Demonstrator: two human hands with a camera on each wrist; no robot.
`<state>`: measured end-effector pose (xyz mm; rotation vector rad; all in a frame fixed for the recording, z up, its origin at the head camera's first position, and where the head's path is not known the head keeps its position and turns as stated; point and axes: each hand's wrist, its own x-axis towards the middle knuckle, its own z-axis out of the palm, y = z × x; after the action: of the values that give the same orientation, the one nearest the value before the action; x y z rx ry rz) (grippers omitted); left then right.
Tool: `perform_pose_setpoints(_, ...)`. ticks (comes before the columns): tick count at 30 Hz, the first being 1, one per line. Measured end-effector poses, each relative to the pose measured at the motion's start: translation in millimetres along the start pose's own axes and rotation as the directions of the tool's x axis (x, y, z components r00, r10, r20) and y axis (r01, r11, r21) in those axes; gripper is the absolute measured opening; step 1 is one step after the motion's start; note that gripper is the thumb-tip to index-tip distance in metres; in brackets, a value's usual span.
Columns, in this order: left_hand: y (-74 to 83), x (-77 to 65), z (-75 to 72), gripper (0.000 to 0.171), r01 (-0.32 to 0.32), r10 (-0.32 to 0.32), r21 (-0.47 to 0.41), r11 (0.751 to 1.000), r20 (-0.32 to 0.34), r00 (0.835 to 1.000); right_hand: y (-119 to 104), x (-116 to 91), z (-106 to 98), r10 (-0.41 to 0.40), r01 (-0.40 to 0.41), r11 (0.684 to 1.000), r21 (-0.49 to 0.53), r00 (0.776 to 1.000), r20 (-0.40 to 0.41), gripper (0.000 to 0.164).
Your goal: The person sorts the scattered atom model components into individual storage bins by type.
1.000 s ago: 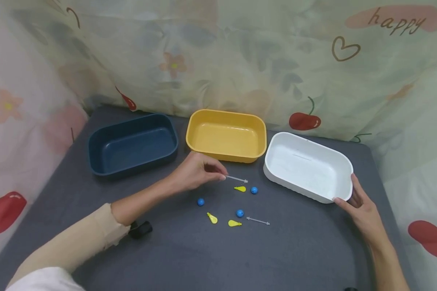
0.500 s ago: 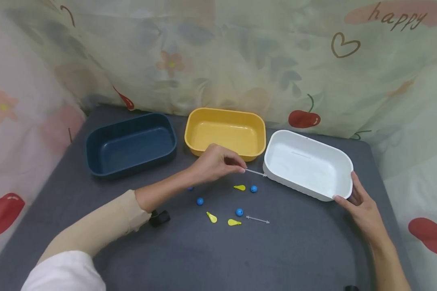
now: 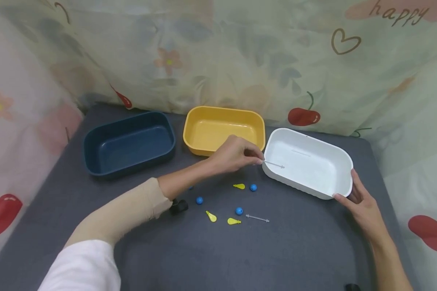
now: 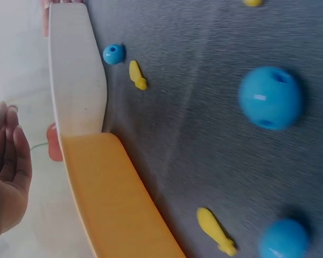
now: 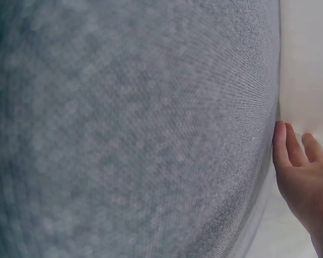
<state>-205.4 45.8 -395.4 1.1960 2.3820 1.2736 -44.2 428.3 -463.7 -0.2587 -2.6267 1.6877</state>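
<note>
In the head view my left hand [image 3: 236, 154] pinches one end of a thin translucent plastic stick [image 3: 274, 164] with a flared tip. The stick's free end overlaps the near left part of the white basin [image 3: 313, 171]. My right hand [image 3: 364, 212] holds that basin by its right end, thumb at the near corner and fingers along the side. Below the left hand lie blue beads with holes [image 3: 239, 211], small yellow bulb-shaped pieces [image 3: 234, 221] and a second plastic stick [image 3: 257, 218]. One blue bead [image 3: 191, 187] is partly hidden by the left forearm.
A yellow basin [image 3: 222, 129] stands at the back, left of the white one and partly behind the left hand. A dark blue basin [image 3: 129, 143] is farther left. Patterned curtain [image 3: 218, 48] closes off the back and sides of the grey table [image 3: 204, 258].
My left hand has moved right with the pinched stick, from above the beads and yellow pieces to the white basin's left end. The right hand has kept its hold on the basin.
</note>
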Motion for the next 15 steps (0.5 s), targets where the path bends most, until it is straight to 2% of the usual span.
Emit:
perform_pose_setpoints(4, 3.2, 12.9, 6.6, 0.015, 0.013, -0.013, 0.009, 1.000, 0.007, 1.000, 0.3, 0.2, 0.7, 0.001, -0.001, 1.000, -0.016, 1.000, 0.002, 0.089)
perform_pose_setpoints(8, 4.3, 23.6, 11.9, 0.012, -0.007, 0.007, 0.032, 0.999, -0.005, 1.000, -0.3, -0.1, 0.7, -0.004, 0.004, 0.999, -0.047, 1.000, 0.001, 0.090)
perform_pose_setpoints(15, 4.3, 38.6, 20.0, 0.012, 0.010, -0.010, 0.052, 0.999, 0.004, 1.000, -0.1, 0.9, 0.4, 0.007, -0.007, 1.000, -0.022, 1.000, -0.007, 0.090)
